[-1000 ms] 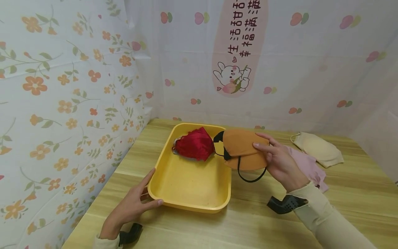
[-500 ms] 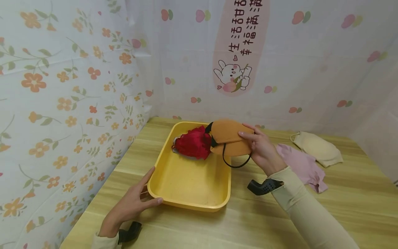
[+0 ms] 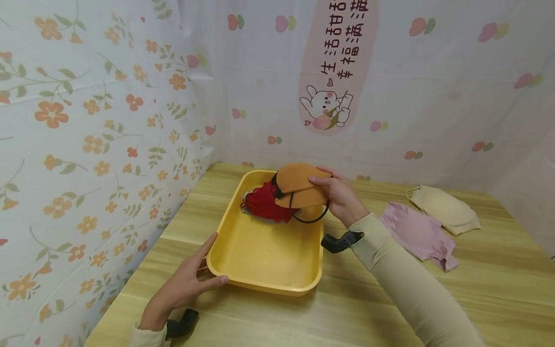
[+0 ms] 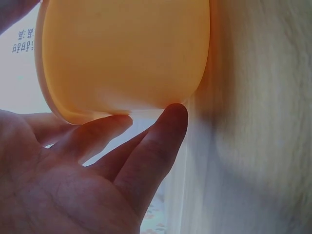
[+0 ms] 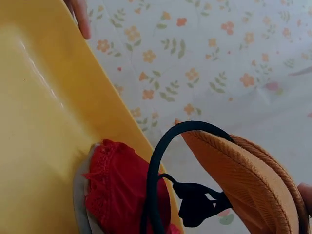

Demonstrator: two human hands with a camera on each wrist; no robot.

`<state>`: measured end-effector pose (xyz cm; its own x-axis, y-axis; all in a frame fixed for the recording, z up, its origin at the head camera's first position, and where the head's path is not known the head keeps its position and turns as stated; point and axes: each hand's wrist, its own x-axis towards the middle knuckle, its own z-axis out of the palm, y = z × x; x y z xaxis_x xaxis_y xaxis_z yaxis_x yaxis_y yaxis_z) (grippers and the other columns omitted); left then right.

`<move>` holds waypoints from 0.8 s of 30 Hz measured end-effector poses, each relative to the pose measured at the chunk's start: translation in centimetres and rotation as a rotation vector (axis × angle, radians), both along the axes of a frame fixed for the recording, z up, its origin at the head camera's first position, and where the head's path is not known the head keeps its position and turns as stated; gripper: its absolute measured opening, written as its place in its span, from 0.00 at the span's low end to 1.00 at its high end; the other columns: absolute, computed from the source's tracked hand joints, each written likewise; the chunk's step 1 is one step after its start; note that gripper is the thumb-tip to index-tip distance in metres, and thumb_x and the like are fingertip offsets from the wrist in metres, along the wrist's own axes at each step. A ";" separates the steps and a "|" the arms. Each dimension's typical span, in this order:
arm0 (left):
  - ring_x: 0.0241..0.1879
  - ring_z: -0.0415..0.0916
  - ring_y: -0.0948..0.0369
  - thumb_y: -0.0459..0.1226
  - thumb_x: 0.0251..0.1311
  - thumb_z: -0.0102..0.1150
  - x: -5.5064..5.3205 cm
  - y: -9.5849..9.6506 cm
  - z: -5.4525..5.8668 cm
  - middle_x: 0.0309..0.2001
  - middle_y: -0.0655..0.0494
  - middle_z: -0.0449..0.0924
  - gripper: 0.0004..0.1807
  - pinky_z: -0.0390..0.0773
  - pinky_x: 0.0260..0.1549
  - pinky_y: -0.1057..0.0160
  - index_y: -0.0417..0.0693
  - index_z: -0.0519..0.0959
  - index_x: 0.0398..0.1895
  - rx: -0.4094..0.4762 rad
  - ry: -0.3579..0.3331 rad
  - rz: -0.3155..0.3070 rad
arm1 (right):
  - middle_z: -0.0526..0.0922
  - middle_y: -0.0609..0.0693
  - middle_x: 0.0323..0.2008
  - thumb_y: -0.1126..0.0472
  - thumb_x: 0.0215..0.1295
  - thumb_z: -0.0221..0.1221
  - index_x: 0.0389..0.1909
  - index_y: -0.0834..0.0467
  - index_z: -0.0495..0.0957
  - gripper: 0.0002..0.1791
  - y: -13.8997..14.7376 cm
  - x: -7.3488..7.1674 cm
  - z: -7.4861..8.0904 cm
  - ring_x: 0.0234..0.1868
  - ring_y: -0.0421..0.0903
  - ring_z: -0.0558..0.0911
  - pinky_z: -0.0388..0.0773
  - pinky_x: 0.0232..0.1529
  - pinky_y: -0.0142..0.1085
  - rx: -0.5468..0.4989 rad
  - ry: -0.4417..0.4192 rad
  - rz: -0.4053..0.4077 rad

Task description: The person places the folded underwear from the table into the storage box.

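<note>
In the head view, my right hand [image 3: 344, 195] pinches a folded orange bra [image 3: 301, 178] with black straps. It is held over the back right of a yellow plastic tray [image 3: 269, 289]. A red lace-edged bra [image 3: 262, 202] lies in the back of the tray, partly covered by the orange one. In the right wrist view, a black strap [image 5: 155, 170] loops down across the red bra [image 5: 129, 185]. My left hand [image 3: 186, 284] spans the tray's near left corner; in the left wrist view its fingertips [image 4: 173, 114] touch the outer wall, with the fingers extended.
To the right on the wooden table [image 3: 490, 284] lie a pink garment [image 3: 418, 233] and a cream garment [image 3: 448, 209], partly overlapping. Floral sheeting [image 3: 95, 144] rises along the left, and a printed curtain [image 3: 260, 96] hangs behind the table.
My right hand has carried the orange bra leftward and slightly away, from the tray's right edge to over the red bra. The left hand stays at the tray corner.
</note>
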<state>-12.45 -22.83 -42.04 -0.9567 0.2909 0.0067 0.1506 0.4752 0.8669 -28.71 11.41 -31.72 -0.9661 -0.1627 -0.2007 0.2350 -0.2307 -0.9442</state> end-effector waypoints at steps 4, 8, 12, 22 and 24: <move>0.67 0.70 0.36 0.44 0.62 0.68 0.0 0.0 0.0 0.78 0.32 0.51 0.55 0.79 0.60 0.45 0.46 0.41 0.82 0.000 0.010 0.004 | 0.74 0.46 0.55 0.64 0.70 0.60 0.72 0.49 0.65 0.31 -1.7 -0.9 0.0 0.44 0.41 0.81 0.83 0.39 0.31 0.026 -0.010 -0.016; 0.68 0.70 0.36 0.44 0.62 0.68 0.1 -0.1 0.0 0.78 0.32 0.50 0.55 0.79 0.60 0.45 0.46 0.41 0.82 -0.004 0.018 0.005 | 0.74 0.49 0.57 0.64 0.69 0.61 0.72 0.49 0.65 0.32 -3.3 -1.7 -0.2 0.44 0.42 0.81 0.83 0.36 0.31 0.042 -0.031 -0.007; 0.67 0.70 0.36 0.44 0.63 0.67 0.1 0.0 0.1 0.78 0.32 0.50 0.55 0.79 0.60 0.44 0.46 0.40 0.82 -0.004 0.017 0.005 | 0.72 0.53 0.65 0.65 0.69 0.61 0.73 0.49 0.64 0.33 -4.5 -2.3 -0.9 0.46 0.43 0.80 0.82 0.40 0.32 0.064 -0.051 -0.003; 0.68 0.69 0.36 0.44 0.62 0.68 0.1 0.1 0.0 0.78 0.31 0.50 0.55 0.78 0.61 0.44 0.47 0.41 0.82 0.000 0.019 0.008 | 0.67 0.54 0.72 0.67 0.66 0.63 0.71 0.47 0.70 0.33 -6.4 -3.4 -3.3 0.62 0.56 0.75 0.77 0.59 0.48 0.162 -0.047 -0.047; 0.68 0.69 0.35 0.43 0.63 0.67 0.1 0.1 -0.1 0.78 0.31 0.49 0.55 0.78 0.61 0.44 0.46 0.41 0.82 0.005 0.020 0.003 | 0.69 0.55 0.70 0.66 0.65 0.64 0.70 0.48 0.71 0.32 -6.3 -3.5 -3.7 0.62 0.57 0.77 0.79 0.57 0.48 0.257 -0.019 -0.045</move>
